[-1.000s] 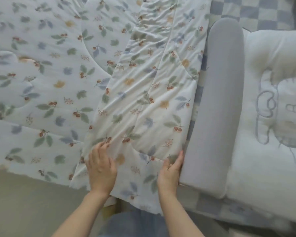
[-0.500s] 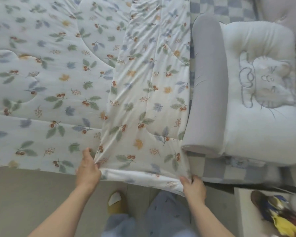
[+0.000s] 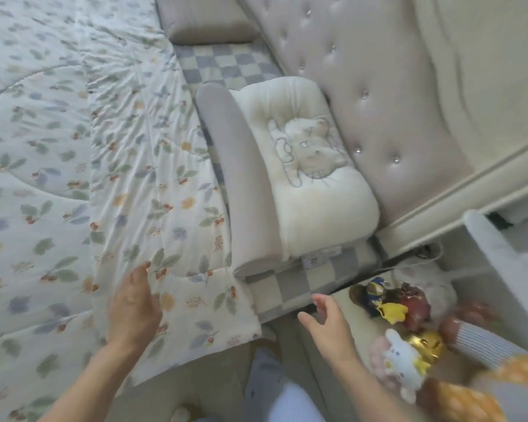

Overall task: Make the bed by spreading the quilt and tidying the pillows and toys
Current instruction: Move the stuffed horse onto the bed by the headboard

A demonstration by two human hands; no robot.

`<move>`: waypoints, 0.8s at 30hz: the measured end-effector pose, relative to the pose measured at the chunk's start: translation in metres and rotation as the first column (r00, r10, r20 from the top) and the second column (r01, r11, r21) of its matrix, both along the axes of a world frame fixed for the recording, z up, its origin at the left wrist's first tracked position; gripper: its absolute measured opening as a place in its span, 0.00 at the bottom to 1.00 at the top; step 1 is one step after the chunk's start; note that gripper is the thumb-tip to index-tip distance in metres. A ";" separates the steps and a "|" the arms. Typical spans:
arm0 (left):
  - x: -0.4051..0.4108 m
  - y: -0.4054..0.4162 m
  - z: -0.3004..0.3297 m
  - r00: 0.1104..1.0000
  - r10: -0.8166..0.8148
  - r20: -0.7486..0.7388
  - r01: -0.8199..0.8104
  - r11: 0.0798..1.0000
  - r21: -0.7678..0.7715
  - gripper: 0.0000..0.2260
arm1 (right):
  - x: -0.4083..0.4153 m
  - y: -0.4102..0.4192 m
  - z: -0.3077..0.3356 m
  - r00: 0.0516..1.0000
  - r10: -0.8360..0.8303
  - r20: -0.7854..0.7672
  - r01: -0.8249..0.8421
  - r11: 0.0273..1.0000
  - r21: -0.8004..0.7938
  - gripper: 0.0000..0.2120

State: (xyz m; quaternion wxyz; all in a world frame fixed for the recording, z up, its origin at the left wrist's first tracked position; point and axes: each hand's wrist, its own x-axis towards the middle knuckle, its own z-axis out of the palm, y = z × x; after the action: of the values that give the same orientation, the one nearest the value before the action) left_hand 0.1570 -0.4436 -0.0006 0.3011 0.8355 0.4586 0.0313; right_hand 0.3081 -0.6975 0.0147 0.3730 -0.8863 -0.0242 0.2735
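Tufted beige headboard (image 3: 378, 95) at bed's head; pale floor (image 3: 226, 376); soft daylight.

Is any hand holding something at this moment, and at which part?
Nothing is held. The left hand is open over the quilt; the right hand is open, off the bed.

The quilt (image 3: 89, 178) lies spread over the bed, left of the embroidered pillow (image 3: 305, 178). A bolster (image 3: 244, 184) lies between quilt and pillow, touching the pillow's left side. The headboard (image 3: 378, 102) stands right of the pillow, against it. A second pillow (image 3: 208, 22) lies beyond it. Plush toys (image 3: 397, 330) are piled nearer than the pillow, off the bed.
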 end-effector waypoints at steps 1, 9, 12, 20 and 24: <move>0.033 -0.010 0.023 0.992 -0.118 0.053 0.117 0.993 0.020 0.24 | 0.005 -0.020 0.028 0.995 -0.059 0.082 0.057 0.998 0.022 0.19; 0.187 -0.168 0.164 0.569 -0.787 0.236 0.768 0.612 0.188 0.20 | -0.004 -0.149 0.167 0.735 -0.393 0.552 0.354 0.917 0.182 0.14; 0.196 -0.234 0.194 0.365 -0.883 0.295 0.872 0.435 0.225 0.18 | -0.022 -0.186 0.187 0.566 -0.460 0.684 0.451 0.867 0.209 0.13; 0.201 -0.373 0.243 -0.187 -0.958 0.219 0.917 -0.090 0.388 0.23 | -0.048 -0.297 0.210 -0.013 -0.694 0.719 0.768 0.454 0.452 0.15; 0.214 -0.408 0.240 -0.251 -0.968 0.011 0.928 -0.238 0.287 0.32 | -0.039 -0.324 0.201 0.151 -0.918 0.366 0.870 0.300 0.392 0.28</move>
State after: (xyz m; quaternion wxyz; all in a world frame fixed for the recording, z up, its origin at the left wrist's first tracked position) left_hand 0.3715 -0.8519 0.2393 0.1904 0.8868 -0.4135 -0.0794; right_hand 0.2689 -1.0219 0.2154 0.4764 -0.7446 0.3896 -0.2585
